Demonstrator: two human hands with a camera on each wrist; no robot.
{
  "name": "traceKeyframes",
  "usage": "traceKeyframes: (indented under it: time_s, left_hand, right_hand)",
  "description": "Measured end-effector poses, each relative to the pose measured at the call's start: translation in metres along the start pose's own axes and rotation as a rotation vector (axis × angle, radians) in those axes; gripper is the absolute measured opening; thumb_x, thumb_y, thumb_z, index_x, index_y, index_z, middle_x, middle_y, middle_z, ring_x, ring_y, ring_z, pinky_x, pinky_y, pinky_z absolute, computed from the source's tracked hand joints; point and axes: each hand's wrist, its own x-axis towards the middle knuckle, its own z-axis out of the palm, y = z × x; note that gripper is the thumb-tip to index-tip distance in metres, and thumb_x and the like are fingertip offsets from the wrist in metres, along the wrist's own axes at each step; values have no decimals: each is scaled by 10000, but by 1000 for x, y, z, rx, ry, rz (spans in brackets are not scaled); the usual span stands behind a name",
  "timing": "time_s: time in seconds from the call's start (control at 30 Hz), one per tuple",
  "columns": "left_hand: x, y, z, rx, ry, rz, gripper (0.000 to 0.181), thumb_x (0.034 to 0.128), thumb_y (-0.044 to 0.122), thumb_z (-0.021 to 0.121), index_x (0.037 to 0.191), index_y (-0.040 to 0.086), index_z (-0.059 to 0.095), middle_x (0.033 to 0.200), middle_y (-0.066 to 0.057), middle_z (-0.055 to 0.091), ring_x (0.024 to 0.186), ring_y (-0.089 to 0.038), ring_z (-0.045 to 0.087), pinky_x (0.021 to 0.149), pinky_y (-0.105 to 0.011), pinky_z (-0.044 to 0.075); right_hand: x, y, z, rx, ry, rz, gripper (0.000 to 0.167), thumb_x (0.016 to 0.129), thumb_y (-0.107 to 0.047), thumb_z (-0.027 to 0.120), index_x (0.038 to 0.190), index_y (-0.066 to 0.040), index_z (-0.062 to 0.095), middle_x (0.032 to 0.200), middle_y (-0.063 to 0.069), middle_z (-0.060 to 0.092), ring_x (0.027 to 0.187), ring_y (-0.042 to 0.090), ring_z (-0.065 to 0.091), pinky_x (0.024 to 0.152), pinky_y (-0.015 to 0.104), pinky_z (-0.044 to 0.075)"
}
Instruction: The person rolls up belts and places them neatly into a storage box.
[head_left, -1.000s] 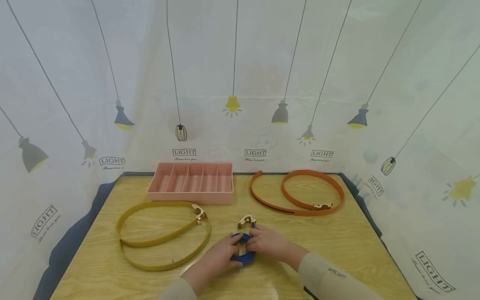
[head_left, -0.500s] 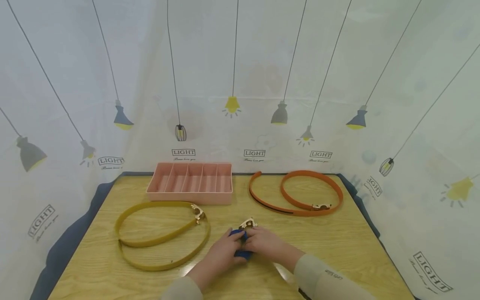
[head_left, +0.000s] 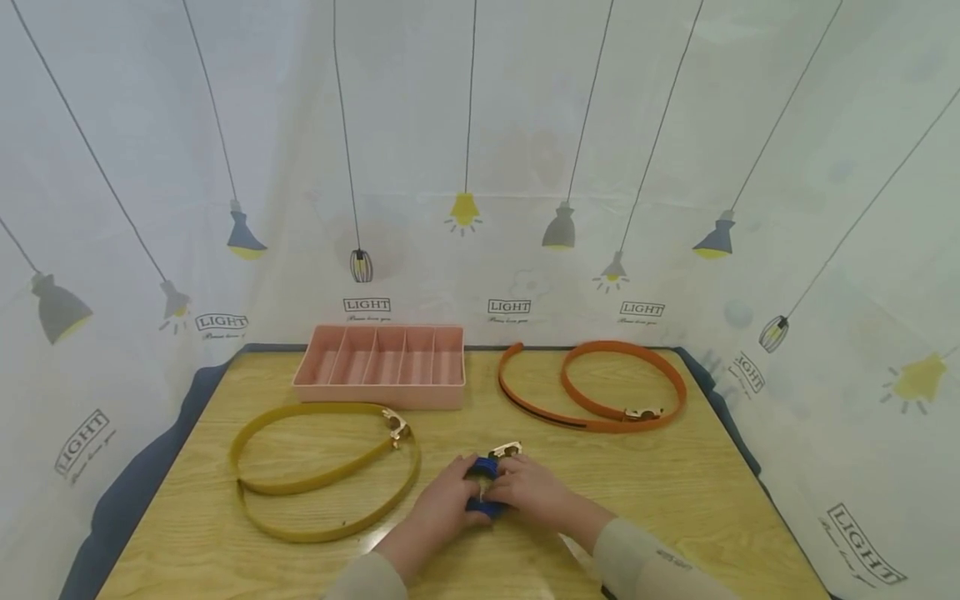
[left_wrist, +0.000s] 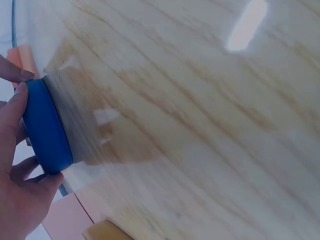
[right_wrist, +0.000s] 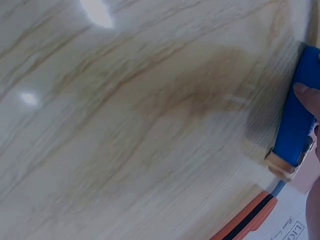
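A blue belt [head_left: 486, 506], coiled into a small ring, stands on its edge on the wooden table between both hands. Its gold buckle [head_left: 506, 450] sticks out at the far side. My left hand [head_left: 444, 507] grips the coil from the left, thumb at the near side and fingers at the far side; the left wrist view shows them on the blue band [left_wrist: 47, 127]. My right hand [head_left: 534, 493] pinches the coil from the right, near the buckle, its thumb on the band [right_wrist: 295, 115] in the right wrist view.
Behind stands a pink tray [head_left: 378, 396] with several compartments. A yellow belt [head_left: 322, 533] lies in loose loops on the left, an orange belt [head_left: 678, 375] at the back right. A curtain printed with lamps [head_left: 420, 125] surrounds the table.
The gold buckle has turned and shifted a little to the right, close against the coil. Both hands have stayed around the coil, with small finger shifts.
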Motion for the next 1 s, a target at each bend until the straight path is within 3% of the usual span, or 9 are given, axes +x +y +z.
traceKeyframes:
  time_s: [0.17,0.3,0.47,0.67,0.8,1.0]
  left_hand:
    - [-1,-1,-3,-13,-36,32,273,739,380,819,739,164,651,1452,-162,448,1320,-408,409,1048,-469,380]
    - [-2,-2,-3,6,-58,83,262,742,385,818,749,170,669,1447,-159,458,1299,-411,436,1029,-446,407]
    - [-4,-4,-1,24,-67,126,257,758,404,800,807,175,692,1465,-157,437,1298,-418,433,1008,-447,429]
    - [-4,-4,2,113,-98,154,291,820,428,755,965,178,723,1515,-132,370,1344,-422,368,1020,-449,420]
    - [0,-3,4,157,-87,145,306,831,450,741,965,175,723,1509,-128,377,1356,-444,333,1015,-443,427]
    - [3,2,4,157,-36,76,328,795,461,758,862,148,684,1465,-163,422,1317,-456,385,1006,-461,431]
  right_hand:
    - [-6,6,-1,-47,-43,-29,296,834,-179,759,1123,-229,722,1173,-107,669,1134,180,550,985,383,429]
    - [-6,7,-2,-56,-71,-34,268,850,-170,741,1105,-251,725,1152,-137,669,1144,156,539,994,360,413]
    - [-3,6,-4,-45,-48,-45,196,854,-169,728,1028,-257,750,1024,-167,690,1058,127,553,956,329,424]
    - [1,5,-8,-39,-4,-45,135,842,-181,725,951,-247,769,896,-176,695,915,100,532,910,309,440]
    - [5,2,-11,-50,-23,-29,139,824,-188,736,932,-267,773,875,-189,695,902,93,535,928,309,430]
    - [8,1,-11,-28,-28,8,169,784,-203,772,943,-260,782,850,-180,702,791,77,488,901,284,431]
